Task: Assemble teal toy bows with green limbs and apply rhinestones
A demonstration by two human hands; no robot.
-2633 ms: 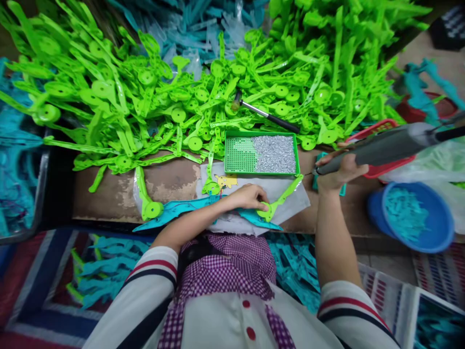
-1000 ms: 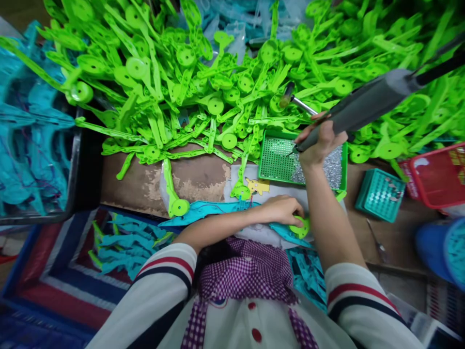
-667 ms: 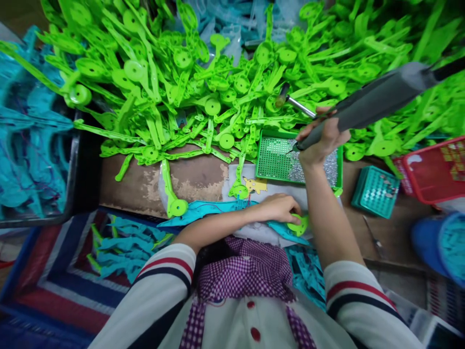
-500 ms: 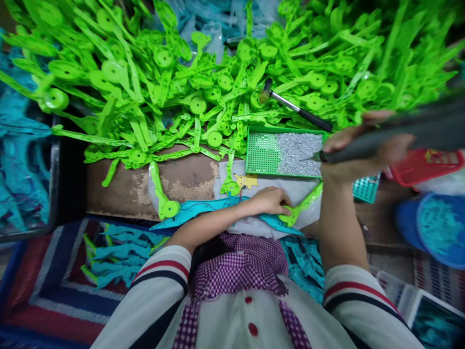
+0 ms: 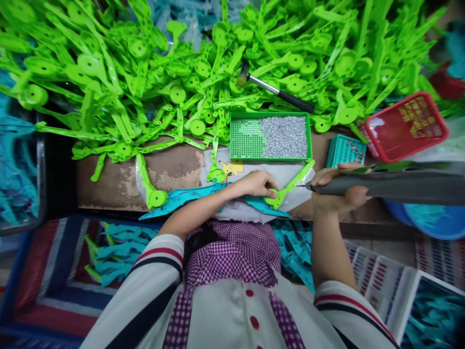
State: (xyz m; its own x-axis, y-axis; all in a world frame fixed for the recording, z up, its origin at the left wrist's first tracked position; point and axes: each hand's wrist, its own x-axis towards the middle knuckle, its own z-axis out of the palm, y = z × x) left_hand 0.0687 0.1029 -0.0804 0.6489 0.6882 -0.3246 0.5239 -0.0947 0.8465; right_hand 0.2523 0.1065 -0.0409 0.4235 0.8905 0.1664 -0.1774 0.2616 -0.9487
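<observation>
My left hand [image 5: 256,184] presses down on a green plastic part [image 5: 286,188] that lies over a teal plastic piece [image 5: 189,196] on a white sheet. Its fingers curl over the round end of the green part. My right hand [image 5: 336,189] is wrapped round a grey power screwdriver [image 5: 392,182], held level, with the tip pointing left just beside the green part's arm. A green tray [image 5: 271,137] half covered with small silver screws sits just beyond the sheet.
A big heap of green parts [image 5: 203,63] covers the back of the brown bench [image 5: 174,177], with a black-handled brush [image 5: 276,91] on top. A red basket [image 5: 403,126], a small teal box [image 5: 345,151] and a blue bowl [image 5: 432,220] stand right. Teal pieces fill bins left and below.
My right hand carried the screwdriver from over the screw tray back down to the right of the green part. The left hand stayed on the part.
</observation>
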